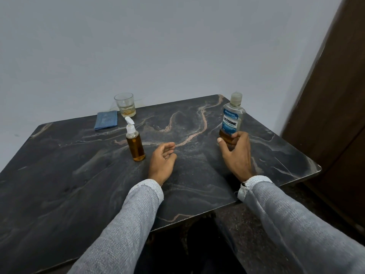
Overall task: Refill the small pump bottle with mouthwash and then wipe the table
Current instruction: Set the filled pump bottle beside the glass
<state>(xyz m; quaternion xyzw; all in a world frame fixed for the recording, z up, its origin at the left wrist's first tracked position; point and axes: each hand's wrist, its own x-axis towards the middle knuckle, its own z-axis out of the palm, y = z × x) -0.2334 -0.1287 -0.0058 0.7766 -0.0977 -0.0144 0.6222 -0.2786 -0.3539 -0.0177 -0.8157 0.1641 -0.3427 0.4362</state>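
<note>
Right hand curls round the base of one mouthwash bottle, upright and capped, at about 2 o'clock on the table; left hand rests on the tabletop, fingers loosely relaxed, holding nothing. One pump bottle of amber liquid stands upright just beside the left hand at 10 o'clock. Farther off near 11 o'clock: one glass and one folded blue cloth, side by side.
</note>
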